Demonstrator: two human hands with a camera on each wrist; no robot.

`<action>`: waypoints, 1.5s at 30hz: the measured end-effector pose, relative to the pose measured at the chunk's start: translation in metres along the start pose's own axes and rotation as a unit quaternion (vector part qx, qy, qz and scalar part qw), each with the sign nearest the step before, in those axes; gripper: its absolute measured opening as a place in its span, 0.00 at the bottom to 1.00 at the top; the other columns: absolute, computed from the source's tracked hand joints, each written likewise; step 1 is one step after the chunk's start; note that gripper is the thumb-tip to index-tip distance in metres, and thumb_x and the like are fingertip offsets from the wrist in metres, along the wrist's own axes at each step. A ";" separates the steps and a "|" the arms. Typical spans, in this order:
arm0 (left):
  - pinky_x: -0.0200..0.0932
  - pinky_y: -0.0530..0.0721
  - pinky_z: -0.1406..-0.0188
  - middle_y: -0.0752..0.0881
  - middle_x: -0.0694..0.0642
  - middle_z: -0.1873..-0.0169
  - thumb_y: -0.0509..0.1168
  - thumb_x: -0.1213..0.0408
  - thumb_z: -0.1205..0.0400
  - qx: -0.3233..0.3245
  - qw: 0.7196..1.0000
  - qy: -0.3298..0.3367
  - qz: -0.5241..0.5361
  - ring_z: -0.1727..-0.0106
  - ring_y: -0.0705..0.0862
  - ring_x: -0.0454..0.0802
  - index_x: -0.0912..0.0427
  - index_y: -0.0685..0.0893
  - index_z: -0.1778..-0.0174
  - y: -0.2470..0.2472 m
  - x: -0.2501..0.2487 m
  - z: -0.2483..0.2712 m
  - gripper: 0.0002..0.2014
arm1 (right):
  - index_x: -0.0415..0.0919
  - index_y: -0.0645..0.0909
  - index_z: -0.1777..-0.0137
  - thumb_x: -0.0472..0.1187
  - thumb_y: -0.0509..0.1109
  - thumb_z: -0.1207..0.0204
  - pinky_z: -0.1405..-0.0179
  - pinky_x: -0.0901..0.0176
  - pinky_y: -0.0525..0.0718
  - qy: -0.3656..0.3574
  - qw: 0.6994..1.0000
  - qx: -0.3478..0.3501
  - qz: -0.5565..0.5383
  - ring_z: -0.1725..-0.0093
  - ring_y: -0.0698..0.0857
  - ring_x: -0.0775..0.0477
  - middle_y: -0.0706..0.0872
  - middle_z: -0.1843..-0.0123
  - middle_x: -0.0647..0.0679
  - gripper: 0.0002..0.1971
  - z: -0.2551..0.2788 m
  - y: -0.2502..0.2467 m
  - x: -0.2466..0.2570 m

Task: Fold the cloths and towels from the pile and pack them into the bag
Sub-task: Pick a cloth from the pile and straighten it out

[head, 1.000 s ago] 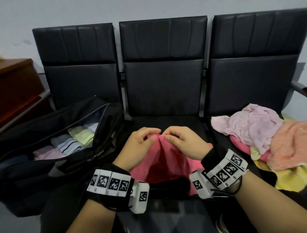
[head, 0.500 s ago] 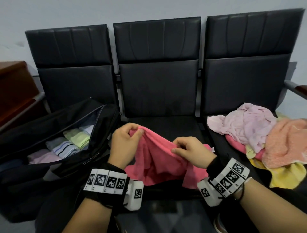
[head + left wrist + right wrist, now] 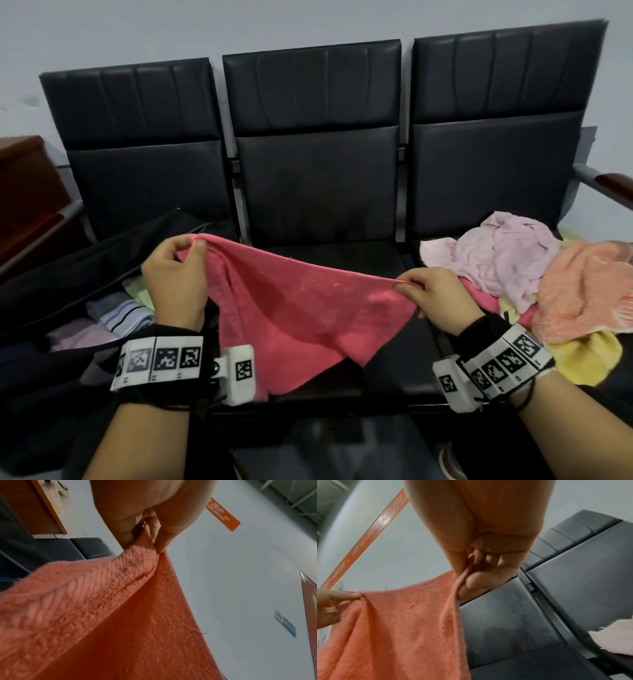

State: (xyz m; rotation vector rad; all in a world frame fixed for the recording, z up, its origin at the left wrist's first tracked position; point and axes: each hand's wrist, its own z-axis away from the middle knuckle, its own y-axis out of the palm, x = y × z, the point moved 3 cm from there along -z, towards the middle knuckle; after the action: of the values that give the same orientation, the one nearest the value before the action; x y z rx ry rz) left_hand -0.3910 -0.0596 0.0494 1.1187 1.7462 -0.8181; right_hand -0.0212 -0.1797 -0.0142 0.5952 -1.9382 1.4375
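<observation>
a: the left hand [image 3: 173, 274] and the right hand [image 3: 436, 297] hold a pink towel [image 3: 294, 308] spread above the middle seat [image 3: 342, 255] of a row of three black chairs. what has each hand got?

b: each pinches a top corner between thumb and fingers. the left wrist view shows the corner caught at the fingertips [image 3: 161, 545]; the right wrist view shows the other corner squeezed against the thumb [image 3: 471, 588]. the cloth sags between them and hangs down in front.

a: and the rest of the laundry?

b: the pile [image 3: 534, 274] lies on the right seat: a pale pink cloth on top, a peach towel beside it, yellow underneath. the black bag [image 3: 68, 274] sits open on the left seat with folded cloths [image 3: 120, 315] inside (one striped).

a: any writing to read?

b: white lettering runs along an orange sign [image 3: 223, 514] on the wall, too blurred to make out. both wristbands [image 3: 161, 356] carry square black-and-white marker codes, no words.
</observation>
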 end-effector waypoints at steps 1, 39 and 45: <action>0.57 0.89 0.47 0.88 0.44 0.64 0.69 0.55 0.24 -0.003 1.000 0.001 0.002 0.59 0.86 0.43 0.41 0.89 0.64 0.001 -0.003 -0.002 0.05 | 0.50 0.88 0.55 0.37 0.72 0.20 0.77 0.58 0.83 0.001 1.000 -0.003 -0.029 0.79 0.85 0.49 0.87 0.71 0.53 0.07 0.002 -0.002 0.004; 0.52 0.88 0.44 0.93 0.50 0.54 0.72 0.70 0.19 0.440 0.896 0.018 -0.054 0.50 0.91 0.46 0.57 0.92 0.47 0.068 -0.018 0.104 0.08 | 0.50 0.87 0.58 0.48 0.77 0.24 0.63 0.58 0.82 -0.126 0.990 0.044 -0.049 0.66 0.84 0.55 0.86 0.69 0.54 0.05 0.019 0.059 0.093; 0.53 0.86 0.44 0.88 0.49 0.54 0.70 0.73 0.19 0.477 0.871 0.067 -0.093 0.52 0.89 0.46 0.53 0.93 0.45 0.065 -0.025 0.105 0.13 | 0.49 0.84 0.62 0.48 0.79 0.27 0.63 0.53 0.83 -0.119 0.992 0.015 -0.030 0.67 0.83 0.54 0.85 0.70 0.53 0.08 0.019 0.060 0.093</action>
State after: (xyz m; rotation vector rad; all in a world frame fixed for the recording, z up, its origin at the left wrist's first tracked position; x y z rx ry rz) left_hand -0.2913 -0.1343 0.0268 1.6624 1.5654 -1.8814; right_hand -0.1310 -0.1780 0.0101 0.8667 -2.0628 1.4134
